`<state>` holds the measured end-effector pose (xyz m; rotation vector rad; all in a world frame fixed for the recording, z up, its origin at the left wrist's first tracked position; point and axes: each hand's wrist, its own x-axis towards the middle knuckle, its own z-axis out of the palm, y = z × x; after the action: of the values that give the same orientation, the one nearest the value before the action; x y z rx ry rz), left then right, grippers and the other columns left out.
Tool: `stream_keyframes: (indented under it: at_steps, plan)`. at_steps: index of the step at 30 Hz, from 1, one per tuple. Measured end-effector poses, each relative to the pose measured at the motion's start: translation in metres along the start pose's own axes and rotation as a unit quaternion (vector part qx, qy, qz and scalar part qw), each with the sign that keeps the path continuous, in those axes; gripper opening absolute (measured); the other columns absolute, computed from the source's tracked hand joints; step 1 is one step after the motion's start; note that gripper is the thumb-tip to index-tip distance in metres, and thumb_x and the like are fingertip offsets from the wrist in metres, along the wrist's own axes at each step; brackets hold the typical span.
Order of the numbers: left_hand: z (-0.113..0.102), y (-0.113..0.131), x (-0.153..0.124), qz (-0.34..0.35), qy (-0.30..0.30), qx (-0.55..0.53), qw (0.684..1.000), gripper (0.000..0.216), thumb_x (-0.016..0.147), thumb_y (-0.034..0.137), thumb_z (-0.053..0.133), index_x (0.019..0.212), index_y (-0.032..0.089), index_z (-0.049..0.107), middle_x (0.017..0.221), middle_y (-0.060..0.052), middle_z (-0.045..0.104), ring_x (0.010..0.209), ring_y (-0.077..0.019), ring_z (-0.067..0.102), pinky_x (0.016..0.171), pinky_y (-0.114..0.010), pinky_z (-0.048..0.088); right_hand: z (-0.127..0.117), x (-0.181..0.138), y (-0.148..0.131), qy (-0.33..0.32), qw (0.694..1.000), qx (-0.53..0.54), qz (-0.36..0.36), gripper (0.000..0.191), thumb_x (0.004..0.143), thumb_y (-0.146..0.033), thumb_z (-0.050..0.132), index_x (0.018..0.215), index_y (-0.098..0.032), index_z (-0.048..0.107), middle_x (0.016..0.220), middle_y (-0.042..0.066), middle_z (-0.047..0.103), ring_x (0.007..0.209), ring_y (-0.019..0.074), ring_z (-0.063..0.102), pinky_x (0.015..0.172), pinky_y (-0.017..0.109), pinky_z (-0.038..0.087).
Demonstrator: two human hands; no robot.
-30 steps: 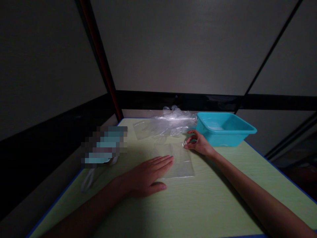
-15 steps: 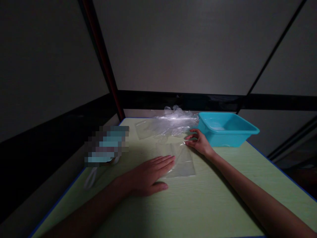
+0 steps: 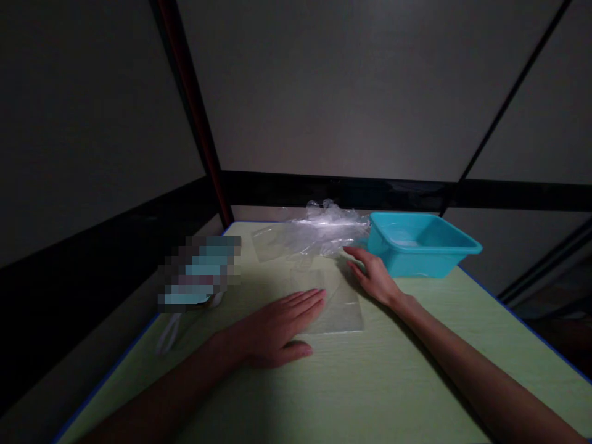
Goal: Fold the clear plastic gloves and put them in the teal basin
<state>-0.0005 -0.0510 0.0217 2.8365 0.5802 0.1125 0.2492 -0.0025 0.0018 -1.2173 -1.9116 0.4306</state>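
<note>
A clear plastic bag (image 3: 342,311) lies flat on the pale green table (image 3: 370,382). My left hand (image 3: 287,324) rests palm down on its left part, fingers stretched out together and thumb apart, hiding some of the bag. Just beyond the bag's upper right corner, my right hand (image 3: 372,274) hovers or rests with fingers apart and nothing in them. It is close to the turquoise plastic basin (image 3: 428,262). Behind both hands spreads a crumpled heap of clear plastic bags (image 3: 324,228), its left end lying flatter.
On the left of the table is a blurred-out item (image 3: 203,271), with a white loop of cord (image 3: 169,333) hanging toward me. A dark-banded wall (image 3: 342,190) closes off the far side. Blue edging (image 3: 522,327) runs along the table's sides.
My right hand has let go of the bag's upper right corner and its fingers have straightened. That corner now lies flatter. My left hand has stayed in place.
</note>
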Motion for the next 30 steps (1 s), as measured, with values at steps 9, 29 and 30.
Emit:
stream_keyframes:
  at_steps: [9,29,30]
  plan:
    - [0.010,-0.013,0.003,-0.124,0.074,0.064,0.987,0.058,0.086,0.037,0.033,0.134,0.011,0.014,0.142,-0.012,0.011,0.130,-0.0213,0.009,0.106,-0.036,0.011,0.017,-0.023,-0.034,-0.212,0.936,-0.253,-0.120,0.058,0.087,-0.039,0.031,0.131,-0.002,0.028,0.137,0.019,0.023,0.127,0.0253,0.020,0.104,0.041,0.021]
    - [0.015,-0.018,0.001,-0.192,0.037,0.086,0.977,0.064,0.085,0.046,0.030,0.133,0.006,0.016,0.141,-0.018,0.013,0.130,-0.0227,0.007,0.104,-0.040,0.010,0.017,-0.028,-0.022,-0.196,0.964,-0.165,-0.067,0.064,0.086,-0.050,0.029,0.134,-0.008,0.026,0.140,0.014,0.019,0.129,0.0238,0.015,0.105,0.042,0.018]
    - [0.016,-0.019,0.000,-0.190,0.043,0.082,0.978,0.063,0.086,0.045,0.029,0.133,0.007,0.015,0.141,-0.017,0.012,0.131,-0.0222,0.006,0.104,-0.040,0.009,0.014,-0.028,-0.022,-0.191,0.971,-0.133,-0.059,0.062,0.087,-0.049,0.028,0.134,-0.009,0.025,0.140,0.013,0.019,0.129,0.0231,0.015,0.105,0.042,0.018]
